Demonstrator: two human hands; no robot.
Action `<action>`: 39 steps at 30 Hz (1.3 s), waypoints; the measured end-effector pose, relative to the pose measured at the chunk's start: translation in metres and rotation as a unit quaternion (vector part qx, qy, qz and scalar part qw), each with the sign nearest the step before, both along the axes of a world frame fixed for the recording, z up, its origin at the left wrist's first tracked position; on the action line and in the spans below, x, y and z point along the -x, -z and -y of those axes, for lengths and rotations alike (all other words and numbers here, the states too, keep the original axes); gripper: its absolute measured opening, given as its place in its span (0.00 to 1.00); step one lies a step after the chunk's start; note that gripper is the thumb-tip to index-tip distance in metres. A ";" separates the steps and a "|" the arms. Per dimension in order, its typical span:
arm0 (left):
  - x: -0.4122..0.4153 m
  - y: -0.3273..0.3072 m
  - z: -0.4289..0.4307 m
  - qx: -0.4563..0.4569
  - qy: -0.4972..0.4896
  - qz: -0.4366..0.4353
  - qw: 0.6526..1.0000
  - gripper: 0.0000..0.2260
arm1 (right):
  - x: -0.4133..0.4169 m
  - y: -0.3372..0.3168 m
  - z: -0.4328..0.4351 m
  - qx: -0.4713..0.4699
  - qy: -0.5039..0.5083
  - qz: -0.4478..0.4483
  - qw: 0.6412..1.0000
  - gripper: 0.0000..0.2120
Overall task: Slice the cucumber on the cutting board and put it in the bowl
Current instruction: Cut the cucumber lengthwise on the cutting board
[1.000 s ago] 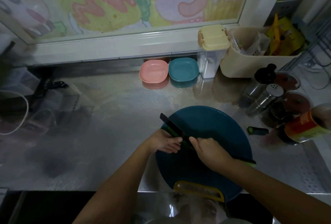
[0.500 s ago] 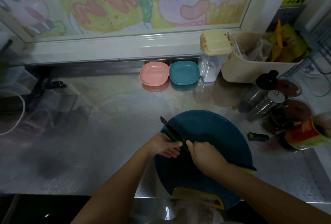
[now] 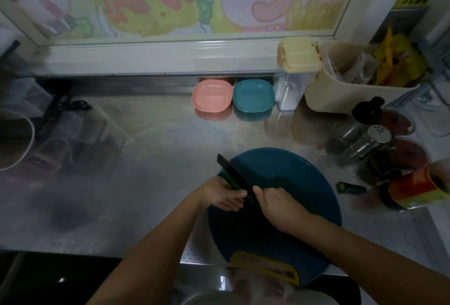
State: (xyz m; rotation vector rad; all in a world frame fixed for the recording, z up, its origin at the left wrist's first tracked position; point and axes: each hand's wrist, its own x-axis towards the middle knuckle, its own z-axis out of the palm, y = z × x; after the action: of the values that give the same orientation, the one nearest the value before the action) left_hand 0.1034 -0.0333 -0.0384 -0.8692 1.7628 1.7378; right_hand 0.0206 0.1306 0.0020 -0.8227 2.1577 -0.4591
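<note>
Low in the frame, on the round blue board point(image 3: 292, 175), the left hand point(image 3: 222, 195) curls over the cucumber point(image 3: 230, 180), pinning it. The right hand point(image 3: 280, 204) grips the black knife point(image 3: 231, 170), blade across it. At right, an orange can point(image 3: 414, 187) – print blurred. Farther back, pink bowl point(image 3: 211, 95) and teal bowl point(image 3: 253, 95). Upper right, a yellow label point(image 3: 411, 1), perhaps Chinese characters.

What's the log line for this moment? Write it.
stage: slicing | left hand: holds cucumber on cutting board | right hand: grips knife
</note>
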 end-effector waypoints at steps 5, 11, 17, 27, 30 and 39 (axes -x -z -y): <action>0.001 0.001 -0.001 -0.005 0.001 0.011 1.000 0.15 | -0.003 0.014 0.011 -0.031 -0.034 -0.036 0.998 0.18; 0.001 0.002 -0.001 -0.010 -0.008 0.011 1.000 0.17 | -0.011 0.016 0.016 -0.086 -0.088 -0.137 0.983 0.24; 0.000 -0.003 -0.003 -0.018 -0.020 0.012 1.000 0.20 | -0.006 0.011 0.017 -0.127 -0.126 -0.144 0.973 0.21; -0.001 -0.004 -0.007 -0.026 -0.072 0.017 0.997 0.12 | -0.003 0.004 -0.019 -0.126 -0.211 -0.187 0.951 0.20; 0.001 -0.006 -0.009 -0.023 -0.077 0.023 0.997 0.11 | 0.012 0.002 -0.033 -0.124 -0.225 -0.178 0.950 0.25; 0.002 -0.012 -0.014 -0.033 -0.088 0.044 0.995 0.09 | 0.004 0.002 -0.040 -0.116 -0.242 -0.203 0.942 0.22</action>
State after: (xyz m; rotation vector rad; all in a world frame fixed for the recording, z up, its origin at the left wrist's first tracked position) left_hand 0.1011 -0.0191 -0.0267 -1.0835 1.6050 1.8274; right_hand 0.0165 0.1705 0.0001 -1.3504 2.2032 0.2349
